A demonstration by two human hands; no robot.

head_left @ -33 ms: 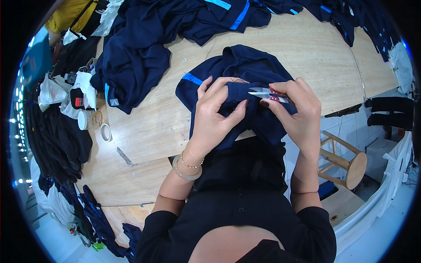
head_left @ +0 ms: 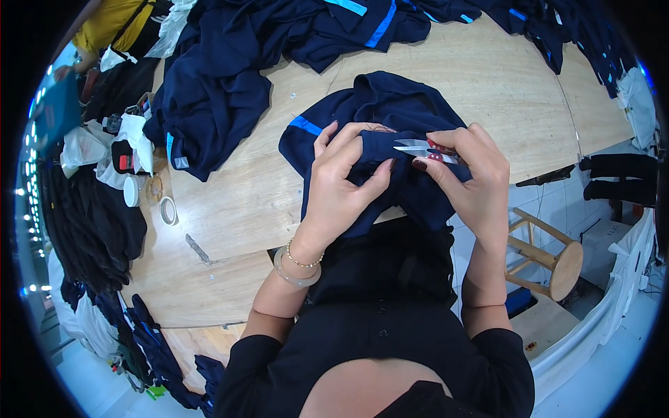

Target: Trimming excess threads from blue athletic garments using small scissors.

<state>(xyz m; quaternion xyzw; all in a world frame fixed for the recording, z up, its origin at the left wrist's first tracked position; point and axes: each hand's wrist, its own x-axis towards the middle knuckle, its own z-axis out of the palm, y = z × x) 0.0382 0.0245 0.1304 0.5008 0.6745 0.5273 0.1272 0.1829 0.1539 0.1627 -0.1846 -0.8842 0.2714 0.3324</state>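
Observation:
A navy garment [head_left: 390, 97] with a bright blue stripe lies bunched on the table in front of me. My left hand [head_left: 348, 164] pinches a folded edge of it between thumb and fingers. Small thread snips [head_left: 412, 148] with silver blades and red, white-dotted grips sit in my right hand [head_left: 470, 164], whose thumb and fingers close around them. The blades point left and lie over the folded cloth, close to my left fingertips. Whether they touch a thread is too small to tell.
A heap of navy garments [head_left: 230, 90] lies along the far left of the table [head_left: 230, 230]. Tape rolls [head_left: 168, 210] and a white jar [head_left: 132, 191] stand at the left edge, near dark piled cloth [head_left: 97, 230]. A wooden stool [head_left: 566, 270] is at the right.
My hands, the snips and the garment hold nearly the same place. At the far left, a teal item has shifted slightly, and a co-worker's hand now shows above it.

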